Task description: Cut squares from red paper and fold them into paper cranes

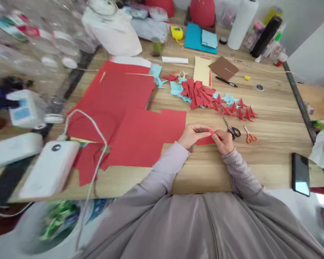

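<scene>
Both of my hands pinch a small folded piece of red paper (205, 140) that lies on the wooden table (272, 118). My left hand (191, 135) grips its left edge with fingers closed. My right hand (224, 141) presses and pinches its right top corner. Large red paper sheets (129, 115) lie just left of my hands. A row of folded red and light-blue paper figures (213, 99) stretches across the table beyond my hands.
Black scissors (232, 130) and orange scissors (249, 136) lie right of my hands. A phone (300, 174) rests at the right front edge. A white power bank (50, 169) with cable sits left. Blue card (196, 37), a paper roll (241, 23) and bottles stand at the back.
</scene>
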Demonstrator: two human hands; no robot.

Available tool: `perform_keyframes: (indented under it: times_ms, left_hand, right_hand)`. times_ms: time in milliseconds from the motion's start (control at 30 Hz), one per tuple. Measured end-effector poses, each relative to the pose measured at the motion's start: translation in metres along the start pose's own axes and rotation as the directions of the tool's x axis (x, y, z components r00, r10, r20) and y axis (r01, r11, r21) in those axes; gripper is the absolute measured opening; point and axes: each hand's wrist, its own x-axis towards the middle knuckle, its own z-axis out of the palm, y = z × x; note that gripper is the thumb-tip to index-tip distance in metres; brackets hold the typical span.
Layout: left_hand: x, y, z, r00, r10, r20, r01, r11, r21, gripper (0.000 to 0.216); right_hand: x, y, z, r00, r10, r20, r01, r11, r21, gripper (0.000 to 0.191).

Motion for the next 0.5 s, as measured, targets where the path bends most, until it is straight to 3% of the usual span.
perform_keyframes:
  times_ms: [233,500]
  left_hand:
    - [-0.0022,0.0038,0.0012,0.999,-0.009,0.054,0.013,0.997,-0.074,0.022]
    - [-0.0028,0.0055,-0.0007,0.998,-0.038,0.040,0.041,0.995,-0.087,0.023]
  right_hand:
    - [0.0004,-0.0018,0.0053,0.997,0.030,0.074,-0.039,0.991,0.127,0.056]
    - [0.0010,-0.0032,0.0036,0.996,0.011,0.094,-0.016,0.998,0.057,0.053]
